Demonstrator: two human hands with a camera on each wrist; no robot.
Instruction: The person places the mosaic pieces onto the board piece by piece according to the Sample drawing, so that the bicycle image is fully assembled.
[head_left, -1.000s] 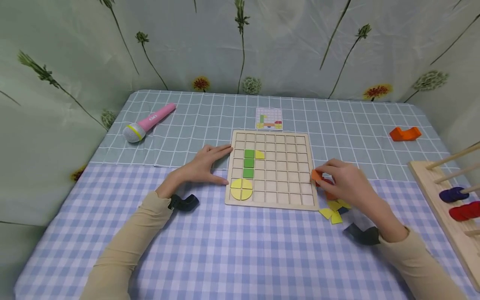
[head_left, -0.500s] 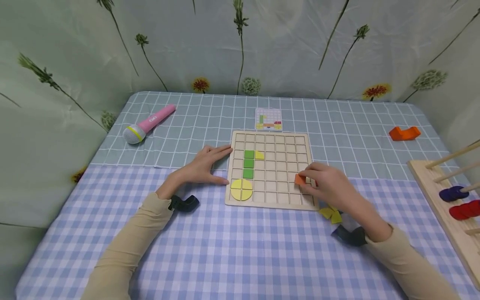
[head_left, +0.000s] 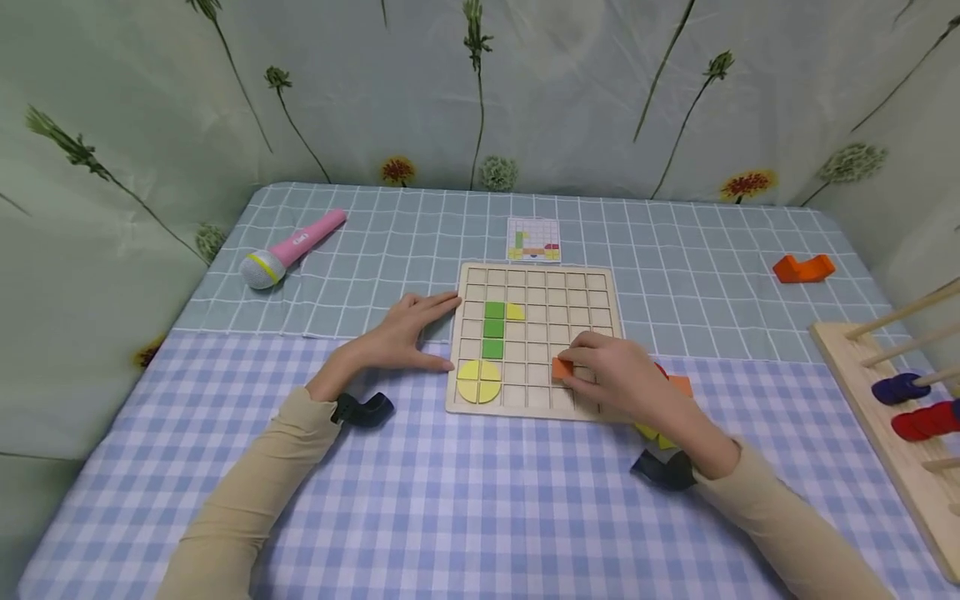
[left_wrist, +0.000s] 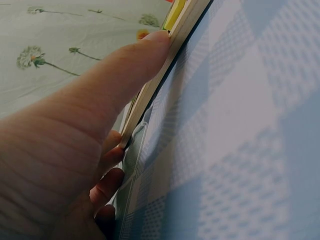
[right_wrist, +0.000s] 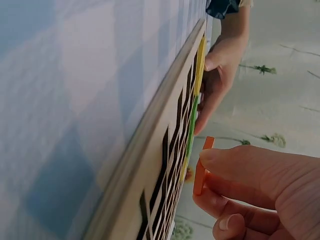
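Note:
Between thumb and fingers, my right hand (head_left: 618, 375) pinches an orange square tile (right_wrist: 202, 167), held just above the wooden grid board (head_left: 525, 404). My left hand (head_left: 397, 335) rests against the board's left edge, thumb and fingers extended and touching its rim. On the board lie a column of green square tiles (head_left: 493, 328), a yellow quarter-circle tile (head_left: 515, 312) beside the top one, and a yellow circle (head_left: 478, 382) made of quarter tiles at the lower left. Loose tiles, including an orange tile (head_left: 680, 385), lie right of the board, partly hidden by my right hand and forearm.
A pattern card (head_left: 533, 240) lies behind the board. A pink toy microphone (head_left: 292, 250) is at the back left. At the back right sits an orange curved block (head_left: 804, 268). A wooden peg stand (head_left: 862, 400) with coloured rings occupies the right edge.
My right hand has carried the orange tile leftward from the loose pile to over the board's lower middle right. My left hand has stayed at the board's edge.

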